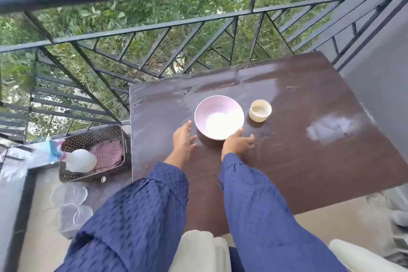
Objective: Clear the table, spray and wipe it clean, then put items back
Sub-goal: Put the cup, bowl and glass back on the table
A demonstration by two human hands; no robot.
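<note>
A pale pink bowl (219, 117) stands on the dark brown table (298, 150), with a small cream cup (260, 110) just to its right. My left hand (183, 142) lies to the left of the bowl, fingers straight, a small gap from its side. My right hand (237, 143) is at the bowl's near right edge, fingers extended, one fingertip at the rim. Neither hand grips anything. The tabletop shows wet streaks along its far edge and a bright patch at the right.
On the floor left of the table sits a perforated metal tray (66, 175) with a white spray bottle (79, 160) and a red patterned cloth (109, 154). Two clear glass dishes (68, 194) lie below it. A black railing (154, 28) borders the far side.
</note>
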